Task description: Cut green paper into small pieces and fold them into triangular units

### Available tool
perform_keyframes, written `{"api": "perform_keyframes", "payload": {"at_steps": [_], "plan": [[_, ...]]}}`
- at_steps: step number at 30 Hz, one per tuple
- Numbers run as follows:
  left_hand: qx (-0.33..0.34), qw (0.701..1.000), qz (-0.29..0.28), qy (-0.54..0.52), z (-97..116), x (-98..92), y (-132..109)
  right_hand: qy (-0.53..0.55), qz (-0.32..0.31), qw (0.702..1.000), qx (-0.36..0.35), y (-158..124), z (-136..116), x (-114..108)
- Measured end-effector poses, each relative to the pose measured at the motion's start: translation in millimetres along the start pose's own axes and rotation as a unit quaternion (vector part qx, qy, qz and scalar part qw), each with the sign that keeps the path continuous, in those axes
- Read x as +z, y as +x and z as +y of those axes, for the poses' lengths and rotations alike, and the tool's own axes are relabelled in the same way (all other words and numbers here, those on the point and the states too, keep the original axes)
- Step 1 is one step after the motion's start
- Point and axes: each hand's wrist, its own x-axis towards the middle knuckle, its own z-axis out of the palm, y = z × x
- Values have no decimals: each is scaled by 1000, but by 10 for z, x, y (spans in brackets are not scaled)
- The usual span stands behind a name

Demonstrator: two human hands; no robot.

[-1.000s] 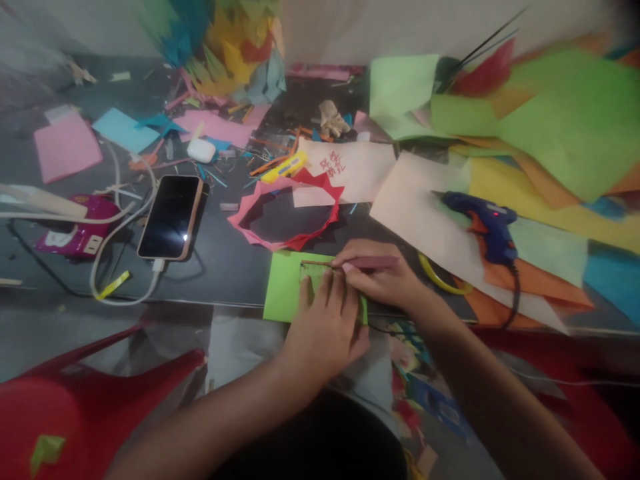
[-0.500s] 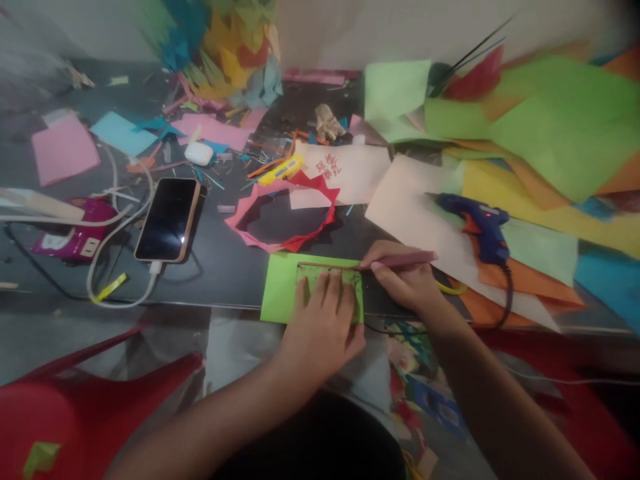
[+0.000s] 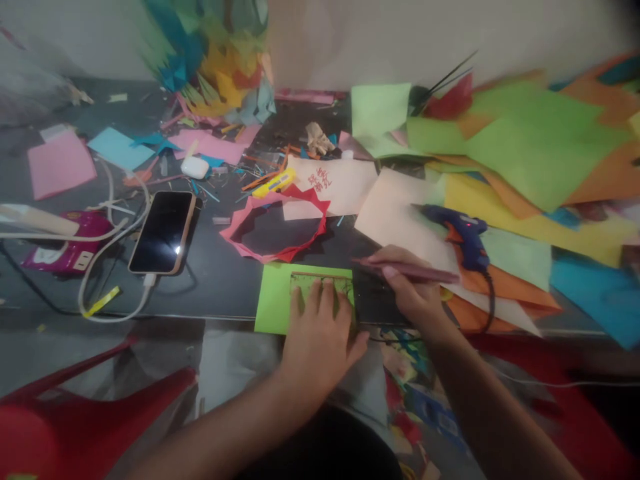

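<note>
A green paper sheet [image 3: 273,300] lies at the near edge of the dark table [image 3: 225,267]. My left hand [image 3: 320,333] rests flat on it with fingers spread, pressing down a small see-through ruler [image 3: 320,280]. My right hand [image 3: 410,287] is closed round a pink pencil-like tool [image 3: 415,270], whose tip lies just past the right end of the ruler, above the dark table top.
A red-and-pink zigzag paper ring [image 3: 277,227] sits behind the green sheet. A blue glue gun [image 3: 457,230] lies on loose coloured sheets at the right. A phone [image 3: 163,233] on a cable, a pink power strip [image 3: 70,243] and scraps crowd the left. A red chair [image 3: 90,413] stands near left.
My right hand has drawn the pink tool along the ruler's top edge from left to right, and off its right end. My left hand stayed pressing on the ruler.
</note>
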Motion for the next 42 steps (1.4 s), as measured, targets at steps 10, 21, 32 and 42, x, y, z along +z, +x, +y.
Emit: {"api": "perform_keyframes", "payload": {"at_steps": [10, 21, 32, 42], "plan": [[21, 999, -24, -11, -26, -102, -24, -218, -187, 953, -95, -217, 29, -267], [19, 998, 36, 37, -377, -198, -419, -222, -186, 951, -110, -128, -41, -205], [130, 991, -1, -16, -608, -115, -650, -217, -197, 950, -112, -1, -22, -40], [41, 992, 58, -104, -460, -248, -449, -193, -195, 954, -122, -13, -87, 5]]}}
